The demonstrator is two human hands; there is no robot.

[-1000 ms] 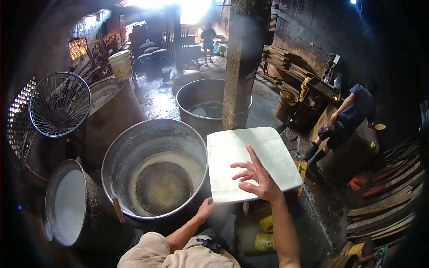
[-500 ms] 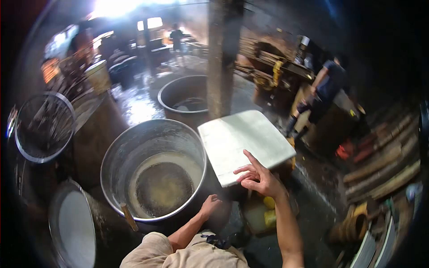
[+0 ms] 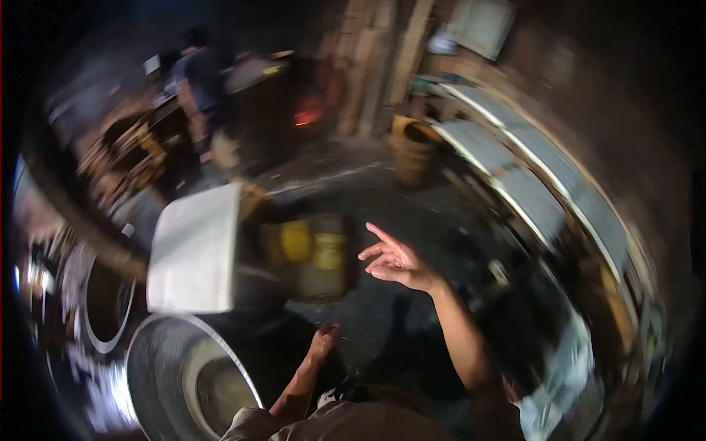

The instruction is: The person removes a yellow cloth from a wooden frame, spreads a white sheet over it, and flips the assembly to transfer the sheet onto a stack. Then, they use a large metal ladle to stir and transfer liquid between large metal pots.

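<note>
My right hand (image 3: 397, 261) is raised in mid-air above the dark floor, open and empty, with the index finger stretched forward and the others loosely bent. Lower down, my left hand (image 3: 324, 342) hangs in front of my body, relaxed, with its fingers partly showing and nothing seen in it. The big metal vat (image 3: 239, 360), with cloudy liquid at its bottom, stands left of that hand. Beyond the vat is a white flat-topped surface (image 3: 193, 250). Yellow containers (image 3: 329, 250) sit in a low crate between this surface and my right hand.
Racks with long pale trays (image 3: 529, 195) run along the right. A brown basket (image 3: 413, 151) stands ahead, near upright wooden planks (image 3: 368, 73). At the back left, a person (image 3: 200, 92) stands near a red glow (image 3: 307, 114). Bluish plastic sheeting (image 3: 562, 375) lies at lower right.
My view has swung right, so the vat and white surface have shifted left and the racks have come into view. Both hands stay in front of me, the right still raised and empty.
</note>
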